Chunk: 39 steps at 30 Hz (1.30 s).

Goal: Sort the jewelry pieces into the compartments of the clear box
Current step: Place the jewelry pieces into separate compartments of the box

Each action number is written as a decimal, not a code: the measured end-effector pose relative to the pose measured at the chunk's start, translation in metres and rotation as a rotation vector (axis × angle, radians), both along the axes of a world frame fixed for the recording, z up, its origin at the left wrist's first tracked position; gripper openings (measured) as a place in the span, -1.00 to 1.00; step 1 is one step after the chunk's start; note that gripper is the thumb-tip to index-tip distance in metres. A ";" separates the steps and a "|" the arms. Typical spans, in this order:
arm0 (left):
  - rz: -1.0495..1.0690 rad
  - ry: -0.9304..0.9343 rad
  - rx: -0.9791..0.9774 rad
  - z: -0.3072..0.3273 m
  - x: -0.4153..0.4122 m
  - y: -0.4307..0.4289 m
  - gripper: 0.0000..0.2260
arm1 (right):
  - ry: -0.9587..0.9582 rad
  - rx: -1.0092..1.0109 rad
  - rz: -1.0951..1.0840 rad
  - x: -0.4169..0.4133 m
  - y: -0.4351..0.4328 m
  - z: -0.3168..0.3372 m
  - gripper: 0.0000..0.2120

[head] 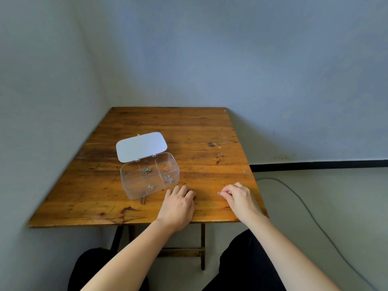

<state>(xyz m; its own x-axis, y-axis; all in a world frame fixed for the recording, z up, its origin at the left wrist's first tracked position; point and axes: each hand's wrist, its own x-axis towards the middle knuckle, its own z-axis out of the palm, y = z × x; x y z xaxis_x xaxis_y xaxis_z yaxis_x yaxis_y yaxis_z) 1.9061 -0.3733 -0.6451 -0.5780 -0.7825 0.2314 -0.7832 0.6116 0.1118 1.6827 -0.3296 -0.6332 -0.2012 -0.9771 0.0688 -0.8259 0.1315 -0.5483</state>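
Note:
A clear plastic box (131, 183) with its lid (141, 146) swung open stands left of centre on the wooden table (199, 131). Its compartments hold small jewelry: silver rings (146, 170), a gold piece with a red stone (166, 167), silver pieces (169, 179) and a pale piece (151, 186). My left hand (178, 203) rests palm down on the table just right of the box, fingers curled, holding nothing that I can see. My right hand (237, 196) pinches a tiny silver jewelry piece (219, 193) between its fingertips, near the table's right edge.
The table stands in a corner, walls behind and to the left. Its right edge (255, 179) drops to the floor, where a grey cable (302, 198) runs. My dark-clothed knees (241, 259) are below the front edge.

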 end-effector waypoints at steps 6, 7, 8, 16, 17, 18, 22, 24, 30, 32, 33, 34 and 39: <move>-0.008 -0.011 0.001 0.004 -0.007 -0.016 -0.75 | 0.044 0.068 0.053 -0.012 -0.025 0.005 -0.83; -0.004 -0.005 0.003 0.005 -0.011 -0.020 -0.75 | 0.016 0.046 0.047 -0.016 -0.031 0.005 -0.84; -0.004 0.001 0.009 0.005 -0.015 -0.023 -0.75 | -0.014 0.010 0.034 -0.019 -0.038 0.005 -0.84; -0.026 0.068 0.104 0.005 -0.061 -0.070 -0.70 | -0.157 -0.237 -0.160 -0.052 -0.114 0.039 -0.80; -0.019 0.065 0.110 0.005 -0.068 -0.078 -0.69 | -0.170 -0.262 -0.174 -0.055 -0.125 0.045 -0.81; -0.009 0.066 0.111 0.005 -0.074 -0.086 -0.69 | -0.181 -0.282 -0.183 -0.058 -0.136 0.050 -0.82; 0.051 0.085 0.118 0.003 -0.090 -0.112 -0.67 | -0.247 -0.345 -0.191 -0.065 -0.182 0.068 -0.83; 0.093 0.069 0.124 -0.001 -0.093 -0.121 -0.65 | -0.271 -0.352 -0.192 -0.066 -0.203 0.071 -0.81; 0.132 0.080 0.076 -0.010 -0.095 -0.123 -0.65 | -0.317 -0.212 -0.206 -0.069 -0.256 0.036 -0.84; 0.130 0.091 0.068 -0.012 -0.094 -0.123 -0.65 | -0.243 -0.124 -0.206 -0.072 -0.260 0.015 -0.84; 0.134 0.094 0.064 -0.012 -0.093 -0.124 -0.66 | -0.195 -0.090 -0.213 -0.073 -0.259 0.005 -0.85; 0.141 0.095 0.061 -0.012 -0.094 -0.124 -0.66 | -0.159 -0.072 -0.223 -0.075 -0.258 -0.003 -0.85; 0.143 0.096 0.052 -0.012 -0.095 -0.125 -0.66 | -0.005 -0.060 -0.188 -0.077 -0.255 -0.010 -0.85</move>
